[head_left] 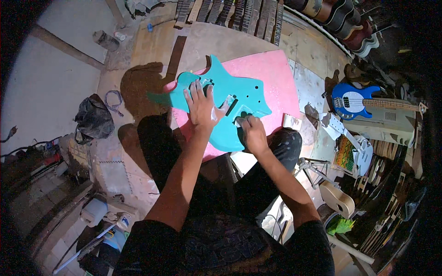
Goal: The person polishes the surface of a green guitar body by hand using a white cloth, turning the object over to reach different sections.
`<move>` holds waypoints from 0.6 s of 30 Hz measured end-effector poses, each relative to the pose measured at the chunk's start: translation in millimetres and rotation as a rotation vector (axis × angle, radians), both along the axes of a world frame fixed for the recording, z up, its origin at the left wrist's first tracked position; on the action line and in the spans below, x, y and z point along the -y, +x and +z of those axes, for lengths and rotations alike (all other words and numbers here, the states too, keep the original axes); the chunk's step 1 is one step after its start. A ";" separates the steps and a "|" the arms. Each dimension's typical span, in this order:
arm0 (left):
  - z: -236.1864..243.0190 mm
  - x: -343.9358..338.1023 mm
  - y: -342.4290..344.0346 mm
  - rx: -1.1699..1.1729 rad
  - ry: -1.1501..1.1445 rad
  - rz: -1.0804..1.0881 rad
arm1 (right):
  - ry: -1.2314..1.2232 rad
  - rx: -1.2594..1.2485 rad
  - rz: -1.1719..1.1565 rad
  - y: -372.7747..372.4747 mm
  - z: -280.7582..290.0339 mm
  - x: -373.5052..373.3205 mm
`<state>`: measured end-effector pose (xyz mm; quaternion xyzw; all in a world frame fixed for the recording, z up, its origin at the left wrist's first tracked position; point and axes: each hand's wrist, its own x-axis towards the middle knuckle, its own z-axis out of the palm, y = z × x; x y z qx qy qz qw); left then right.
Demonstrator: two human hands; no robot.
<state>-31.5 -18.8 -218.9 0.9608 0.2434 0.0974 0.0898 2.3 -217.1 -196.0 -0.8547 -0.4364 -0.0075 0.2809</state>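
Note:
A teal guitar body (pixel 221 135) with cut-out holes and pale smudges lies on a pink board (pixel 271 78) over my legs. My left hand (pixel 201 103) rests spread on the body's upper left, its fingers over a cavity and white residue on them. My right hand (pixel 253 133) is closed around a small pale piece (pixel 239 121), perhaps paper or cloth, pressed on the body beside a round cut-out at the lower right.
Guitar necks (pixel 230 18) lie at the top. A blue bass (pixel 343 101), white guitar (pixel 363 152) and several hanging guitars (pixel 350 25) are at right. A black bag (pixel 94 117), cord (pixel 113 101) and jug (pixel 94 211) lie at left.

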 end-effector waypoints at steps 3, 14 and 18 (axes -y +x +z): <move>2.7 -1.0 -0.1 0.016 -0.019 0.002 | -0.171 -0.181 -0.209 18.5 20.5 -17.7; 3.1 -0.7 2.7 0.015 -0.037 -0.003 | -0.035 -0.110 -0.166 11.7 7.3 -17.5; 2.5 -1.7 1.6 0.024 -0.032 -0.003 | -0.088 0.002 -0.036 3.9 8.6 -7.2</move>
